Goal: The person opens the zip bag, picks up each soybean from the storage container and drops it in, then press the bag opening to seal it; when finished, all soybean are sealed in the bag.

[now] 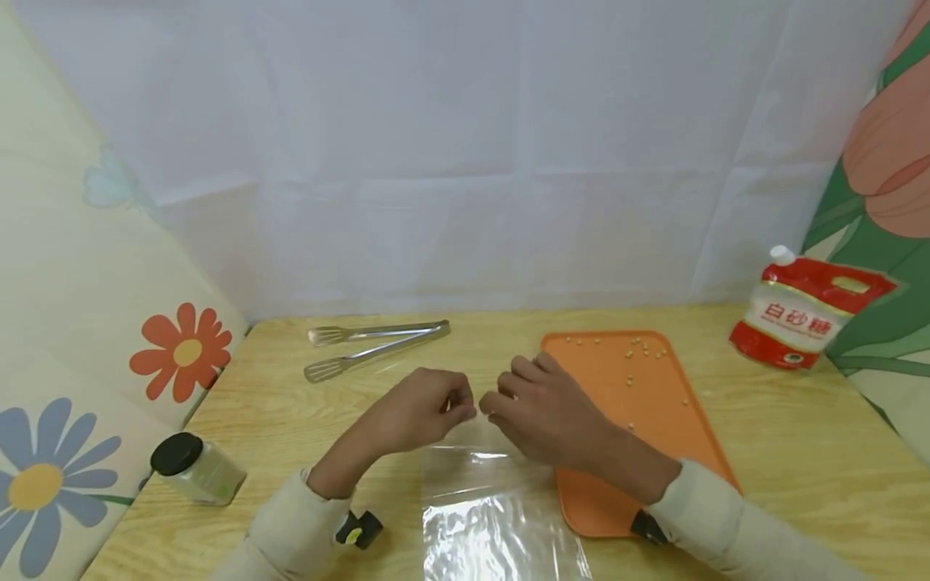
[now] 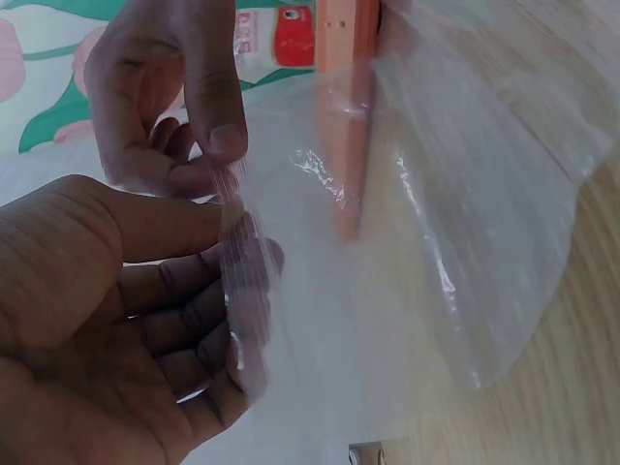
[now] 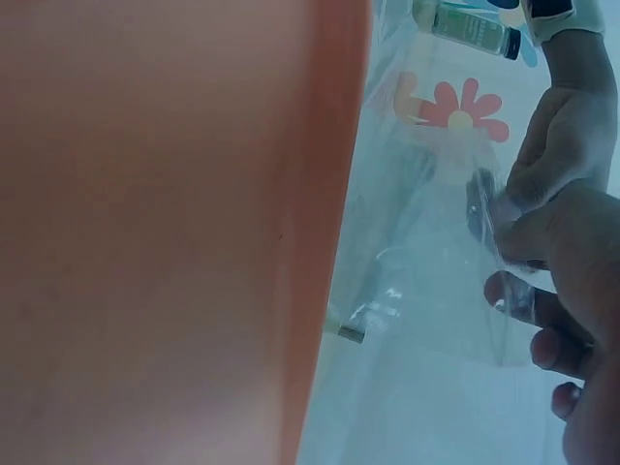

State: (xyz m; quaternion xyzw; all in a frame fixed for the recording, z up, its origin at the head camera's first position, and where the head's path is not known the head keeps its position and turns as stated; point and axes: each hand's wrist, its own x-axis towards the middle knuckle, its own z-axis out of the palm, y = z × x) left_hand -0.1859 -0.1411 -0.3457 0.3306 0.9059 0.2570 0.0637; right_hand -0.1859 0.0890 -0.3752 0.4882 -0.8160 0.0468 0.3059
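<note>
A clear plastic bag [image 1: 494, 516] hangs from both hands and lies toward the table's front edge. My left hand [image 1: 429, 407] pinches its top edge between thumb and fingers; the left wrist view shows the film [image 2: 329, 291] passing over those fingers. Close beside it, my right hand [image 1: 545, 411] pinches the same edge, thumb against forefinger. In the right wrist view the bag [image 3: 426, 262] appears as a see-through sheet. Under my right forearm lies an orange tray [image 1: 596, 500] with several small pale round bits [image 1: 635, 347] scattered on it.
Metal tongs [image 1: 378, 343] lie spread at the back left. A black-lidded jar [image 1: 199, 468] stands at the left edge. At the far right stands a red and white spouted pouch [image 1: 806, 311]. A white cloth [image 1: 465, 161] hangs behind the table.
</note>
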